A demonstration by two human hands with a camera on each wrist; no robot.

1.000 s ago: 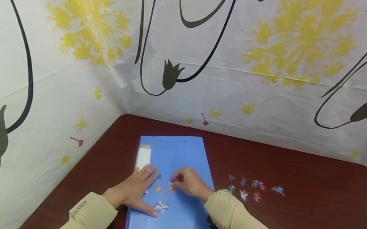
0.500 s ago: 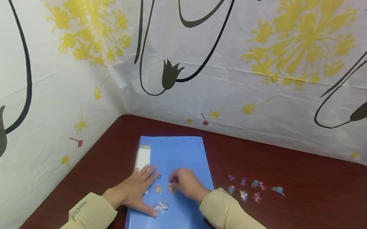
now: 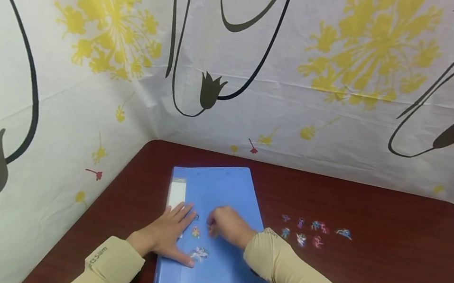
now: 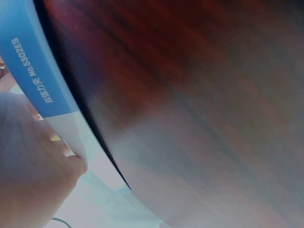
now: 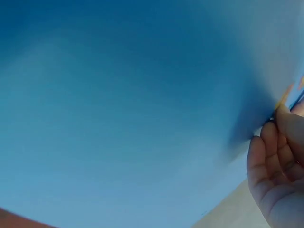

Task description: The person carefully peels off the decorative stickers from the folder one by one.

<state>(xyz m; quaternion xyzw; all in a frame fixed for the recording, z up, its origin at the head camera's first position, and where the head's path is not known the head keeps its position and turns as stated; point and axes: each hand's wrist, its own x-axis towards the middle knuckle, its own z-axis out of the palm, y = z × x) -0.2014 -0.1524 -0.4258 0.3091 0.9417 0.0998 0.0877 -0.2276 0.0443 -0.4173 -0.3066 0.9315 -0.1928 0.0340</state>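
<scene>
A blue folder lies on the dark red table. My left hand rests spread over its left side, fingers straight, beside the white spine label. Between the hands are a small orange-and-yellow pony sticker and, near the left thumb, a larger white pony sticker. Another small sticker shows at the left fingertips. My right hand is low over the folder's middle, fingers curled, thumb and forefinger pinching a small orange sticker, mostly hidden by the fingers.
Several pony stickers lie in two loose rows on the table, right of the folder. A white cloth with printed flowers hangs behind and at the left, along the table's edges.
The right hand has shifted slightly left over the folder, covering more of the orange sticker at its fingertips. The left hand stays in place.
</scene>
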